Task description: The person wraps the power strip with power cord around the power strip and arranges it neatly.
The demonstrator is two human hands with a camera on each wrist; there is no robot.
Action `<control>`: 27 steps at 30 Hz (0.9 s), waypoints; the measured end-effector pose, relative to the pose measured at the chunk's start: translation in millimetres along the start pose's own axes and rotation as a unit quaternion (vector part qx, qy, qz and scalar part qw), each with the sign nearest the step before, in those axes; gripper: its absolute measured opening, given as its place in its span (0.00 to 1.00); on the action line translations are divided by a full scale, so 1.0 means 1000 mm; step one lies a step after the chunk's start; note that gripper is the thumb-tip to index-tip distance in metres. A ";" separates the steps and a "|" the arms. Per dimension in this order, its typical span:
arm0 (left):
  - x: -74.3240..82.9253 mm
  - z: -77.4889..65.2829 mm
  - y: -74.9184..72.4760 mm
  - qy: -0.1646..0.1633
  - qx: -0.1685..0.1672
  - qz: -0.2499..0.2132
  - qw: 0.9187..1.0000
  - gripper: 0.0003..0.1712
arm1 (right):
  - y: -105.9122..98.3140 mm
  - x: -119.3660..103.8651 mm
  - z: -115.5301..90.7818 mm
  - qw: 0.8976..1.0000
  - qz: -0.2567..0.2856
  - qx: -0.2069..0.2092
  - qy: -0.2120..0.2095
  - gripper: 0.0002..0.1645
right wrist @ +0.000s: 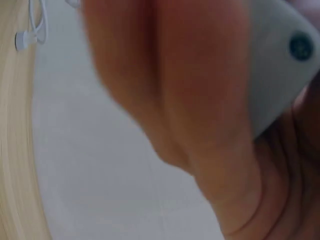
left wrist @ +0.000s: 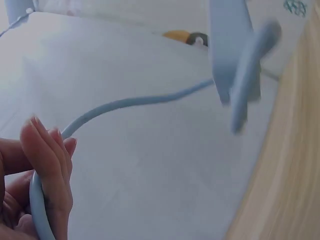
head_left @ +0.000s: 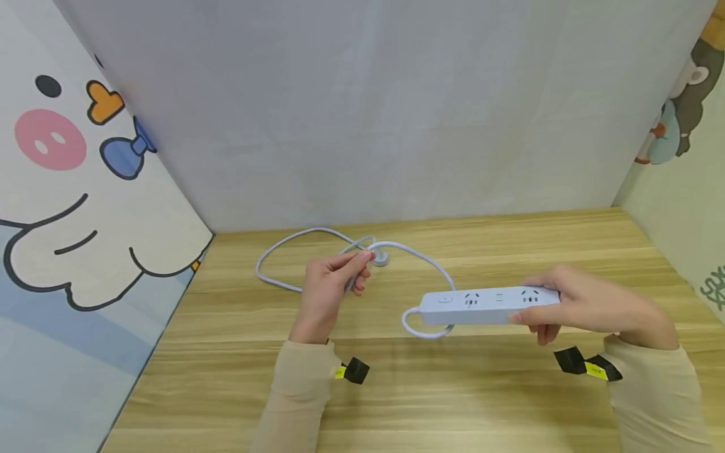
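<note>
A white power strip [head_left: 481,306] is held by its right end in my right hand [head_left: 589,305], thumb along the front side and fingers behind. Its sockets face up toward the head camera. From its left end the white cord [head_left: 413,253] bends in a small loop, passes behind the strip and arcs over to my left hand [head_left: 334,280]. There the thumb and fingers pinch the cord. In the left wrist view the cord [left wrist: 125,103] runs through the fingers up to the strip [left wrist: 230,45]. The plug [head_left: 381,258] lies just beyond the left fingertips.
More cord [head_left: 257,261] lies in a wide loop on the wooden table [head_left: 442,402], left of the plug. A pale curtain [head_left: 396,126] closes off the back. Printed cartoon panels [head_left: 85,207] stand at both sides.
</note>
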State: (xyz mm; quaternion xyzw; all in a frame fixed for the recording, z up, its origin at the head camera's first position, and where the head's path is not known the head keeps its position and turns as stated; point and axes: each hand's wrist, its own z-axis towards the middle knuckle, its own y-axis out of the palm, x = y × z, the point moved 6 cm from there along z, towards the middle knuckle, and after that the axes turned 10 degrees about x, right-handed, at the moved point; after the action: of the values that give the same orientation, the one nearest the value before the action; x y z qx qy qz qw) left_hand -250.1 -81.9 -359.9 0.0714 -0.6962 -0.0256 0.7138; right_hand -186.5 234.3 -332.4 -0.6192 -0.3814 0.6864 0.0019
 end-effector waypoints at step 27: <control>-0.007 -0.056 0.065 -0.062 -0.435 -0.061 0.896 0.23 | -0.035 -0.035 -0.005 0.848 -0.053 0.475 -0.229 0.23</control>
State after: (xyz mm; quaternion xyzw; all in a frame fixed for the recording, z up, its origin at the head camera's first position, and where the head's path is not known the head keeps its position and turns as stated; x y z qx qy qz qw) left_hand -198.2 -12.8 -359.1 -0.2056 -0.6528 -0.3742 0.6258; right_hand -191.0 245.2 -283.8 -0.3472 -0.0307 0.9047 0.2449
